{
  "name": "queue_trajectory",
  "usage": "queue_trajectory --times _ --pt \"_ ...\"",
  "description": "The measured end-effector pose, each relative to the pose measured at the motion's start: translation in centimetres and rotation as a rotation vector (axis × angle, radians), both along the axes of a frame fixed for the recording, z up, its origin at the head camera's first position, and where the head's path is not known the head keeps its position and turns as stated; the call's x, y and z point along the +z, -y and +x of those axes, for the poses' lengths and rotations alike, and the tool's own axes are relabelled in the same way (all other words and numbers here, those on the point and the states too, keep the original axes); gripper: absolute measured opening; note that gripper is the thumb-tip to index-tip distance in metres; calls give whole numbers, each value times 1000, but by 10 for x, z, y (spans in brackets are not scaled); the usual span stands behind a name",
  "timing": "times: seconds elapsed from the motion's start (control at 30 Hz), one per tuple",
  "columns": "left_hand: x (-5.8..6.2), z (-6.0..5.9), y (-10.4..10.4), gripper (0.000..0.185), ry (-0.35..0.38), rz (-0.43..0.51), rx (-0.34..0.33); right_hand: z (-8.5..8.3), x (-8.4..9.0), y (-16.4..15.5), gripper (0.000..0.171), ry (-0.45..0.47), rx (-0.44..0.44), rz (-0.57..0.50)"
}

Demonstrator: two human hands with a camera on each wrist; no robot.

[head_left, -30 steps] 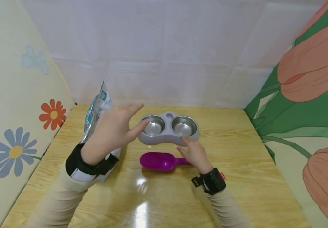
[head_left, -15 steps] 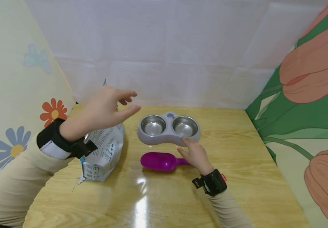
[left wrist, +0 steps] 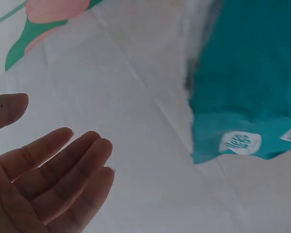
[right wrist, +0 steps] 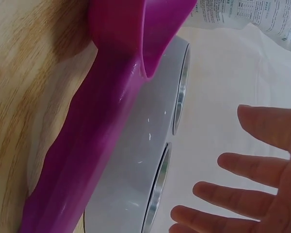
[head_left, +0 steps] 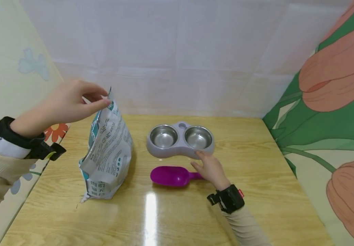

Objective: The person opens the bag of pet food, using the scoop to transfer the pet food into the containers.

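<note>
since a second ago the left hand (head_left: 67, 104) has swung from in front of the double bowl feeder (head_left: 180, 140) up to the top corner of the feed bag (head_left: 107, 150), fingers loose and straight, fingertips at its edge. the bag stands upright on the tabletop (head_left: 257, 191), left of the feeder. the right hand (head_left: 210, 167) rests open between the feeder's front rim and the purple scoop (head_left: 171, 176)

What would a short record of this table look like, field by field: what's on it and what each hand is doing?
surface: wooden table
bag: printed white and teal bag, standing upright at the left
feeder: grey double feeder with two empty steel bowls, at the middle back
scoop: purple scoop, lying in front of the feeder
left hand: left hand, raised at the bag's top corner, fingertips at its edge; a firm grip cannot be told
right hand: right hand, fingers open, over the scoop's handle, by the feeder's front rim
</note>
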State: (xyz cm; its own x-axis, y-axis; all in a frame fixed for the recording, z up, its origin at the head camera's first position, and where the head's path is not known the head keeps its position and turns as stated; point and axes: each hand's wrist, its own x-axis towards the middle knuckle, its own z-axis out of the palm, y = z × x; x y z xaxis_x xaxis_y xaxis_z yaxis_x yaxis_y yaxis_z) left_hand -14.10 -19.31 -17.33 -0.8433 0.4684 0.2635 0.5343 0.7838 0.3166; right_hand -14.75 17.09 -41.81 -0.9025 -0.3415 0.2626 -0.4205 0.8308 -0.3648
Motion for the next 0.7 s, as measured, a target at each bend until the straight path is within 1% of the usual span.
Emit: queue_trajectory --times 0.1,0.2,0.23,0.3,0.43,0.53,0.6,0.7 --pt "-10 -1 18 17 34 -39 40 1 0 0 44 -1 -4 5" --pt "-26 -3 33 12 82 -80 52 1 0 1 45 1 -6 15" --pt "-31 -3 37 13 96 -92 45 1 0 1 45 3 -4 21" --pt "-41 -4 42 13 125 -88 22 2 0 2 45 10 -2 24" --pt "-57 -7 45 15 156 -29 -45 2 1 2 45 16 11 27" --pt "-63 -9 43 16 177 -8 -46 2 3 2 45 14 25 16" --pt "-64 -10 41 17 192 -11 -36 1 4 3 43 8 37 13" --pt "-64 -9 40 16 201 -17 -25 -2 11 7 36 5 75 0"
